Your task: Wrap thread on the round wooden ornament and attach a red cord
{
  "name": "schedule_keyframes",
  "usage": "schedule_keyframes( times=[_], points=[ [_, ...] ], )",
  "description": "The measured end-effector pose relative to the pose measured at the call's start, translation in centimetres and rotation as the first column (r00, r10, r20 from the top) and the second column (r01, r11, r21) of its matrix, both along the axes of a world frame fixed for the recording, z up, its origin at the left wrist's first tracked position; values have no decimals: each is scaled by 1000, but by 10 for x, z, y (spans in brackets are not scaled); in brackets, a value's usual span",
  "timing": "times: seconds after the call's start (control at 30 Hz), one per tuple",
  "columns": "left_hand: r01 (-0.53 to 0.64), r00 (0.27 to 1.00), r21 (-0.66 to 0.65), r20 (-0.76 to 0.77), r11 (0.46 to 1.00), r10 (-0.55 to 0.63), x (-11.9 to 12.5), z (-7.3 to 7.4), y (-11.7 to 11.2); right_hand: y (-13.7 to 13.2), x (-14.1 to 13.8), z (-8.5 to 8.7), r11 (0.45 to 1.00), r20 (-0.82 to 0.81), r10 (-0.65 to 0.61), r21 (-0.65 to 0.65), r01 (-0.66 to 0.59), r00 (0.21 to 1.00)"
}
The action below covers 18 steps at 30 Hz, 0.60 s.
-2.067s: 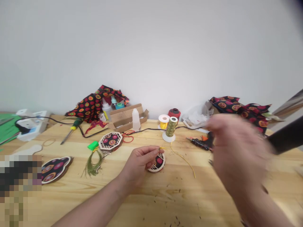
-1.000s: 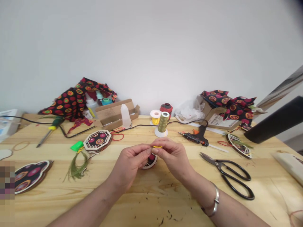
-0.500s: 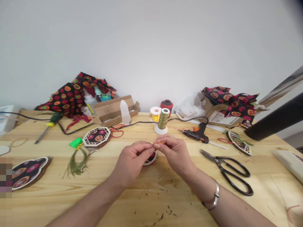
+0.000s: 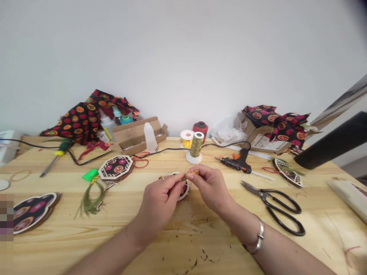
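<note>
At the middle of the table my left hand (image 4: 162, 196) and my right hand (image 4: 210, 187) meet fingertip to fingertip. A short yellow cord (image 4: 194, 172) sticks out of the pinch of my right thumb and forefinger. My left thumb and forefinger are pressed together at the same spot; what lies between them is too small to make out. Under and behind the fingertips is a round ornament (image 4: 184, 193) with dark patterned fabric and a pale rim, partly hidden by my left hand. Just beyond my hands stands a spool of olive-gold thread (image 4: 196, 146).
Scissors (image 4: 272, 204) and a hot glue gun (image 4: 239, 162) lie to the right. Leftward are an octagonal ornament (image 4: 116, 168), a green tassel (image 4: 93, 196) and a screwdriver (image 4: 56, 158). A cardboard box (image 4: 137, 139) and a white bottle (image 4: 150, 138) stand behind. Dark scraps litter the front.
More of the yellow cord shows at my right fingertips, and more of the round ornament's upper rim is visible. My fingertips remain together; the view has shifted slightly.
</note>
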<state>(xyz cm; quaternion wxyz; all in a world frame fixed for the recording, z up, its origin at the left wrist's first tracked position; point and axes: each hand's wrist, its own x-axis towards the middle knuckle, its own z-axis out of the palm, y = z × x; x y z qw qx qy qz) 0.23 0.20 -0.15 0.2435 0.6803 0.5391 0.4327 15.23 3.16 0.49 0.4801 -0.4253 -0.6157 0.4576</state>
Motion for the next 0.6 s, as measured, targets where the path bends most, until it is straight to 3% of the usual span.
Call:
schedule_keyframes(
  times=[0.1, 0.2, 0.37, 0.6],
  points=[
    [18, 996, 113, -94, 993, -7, 0, 0, 1, 1, 0, -2, 1000, 18, -15, 19, 15, 1000],
    [37, 994, 108, -105, 993, -25, 0, 0, 1, 1, 1, -3, 999, 42, -24, 28, 23, 999],
    [47, 998, 8, -51, 999, -47, 1, 1, 0, 1, 1, -4, 996, 79, -23, 88, 16, 997],
    [127, 969, -278, 240, 952, -59, 0, 8, 4, -1, 2, -3, 994, 70, -16, 109, 8, 997]
  ],
)
